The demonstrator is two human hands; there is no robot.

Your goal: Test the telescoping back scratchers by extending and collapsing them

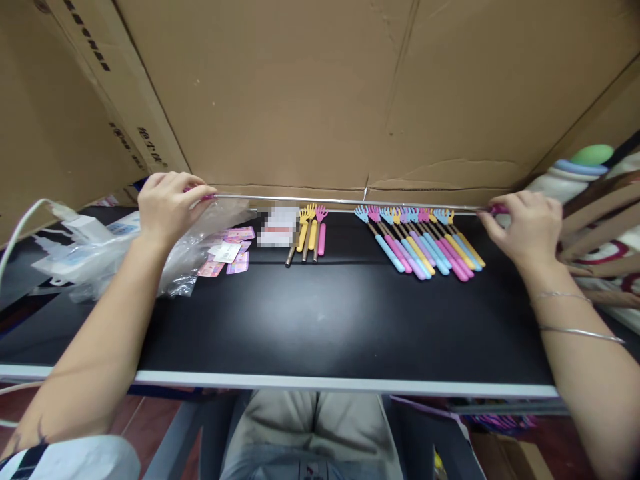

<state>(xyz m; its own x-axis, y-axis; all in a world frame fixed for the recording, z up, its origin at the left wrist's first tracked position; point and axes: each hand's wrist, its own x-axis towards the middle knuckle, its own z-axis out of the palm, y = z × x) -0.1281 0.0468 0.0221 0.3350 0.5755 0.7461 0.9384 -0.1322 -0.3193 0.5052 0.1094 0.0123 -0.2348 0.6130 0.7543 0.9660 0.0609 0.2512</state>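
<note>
Stretched between my two hands is a pulled-out telescopic back scratcher (350, 201) with a thin metal rod. My left hand (173, 200) is closed round one pink end of it, and my right hand (527, 220) grips the other pink end; the fingers cover most of both ends. Below the rod, on the black table (320, 327), lies a slanted row of collapsed back scratchers (420, 243) with blue, pink, purple and yellow handles. A smaller group of back scratchers (310, 233), yellow and pink, some parts loose, lies left of the row.
Clear plastic bags (185, 260) and a white charger with a cable (93, 230) lie at the left. Beside them are small pink cards (237, 262) and a blurred white label (279, 227). Cardboard walls (320, 100) stand behind. A white bottle (567, 180) and a bag (605, 227) are at the right.
</note>
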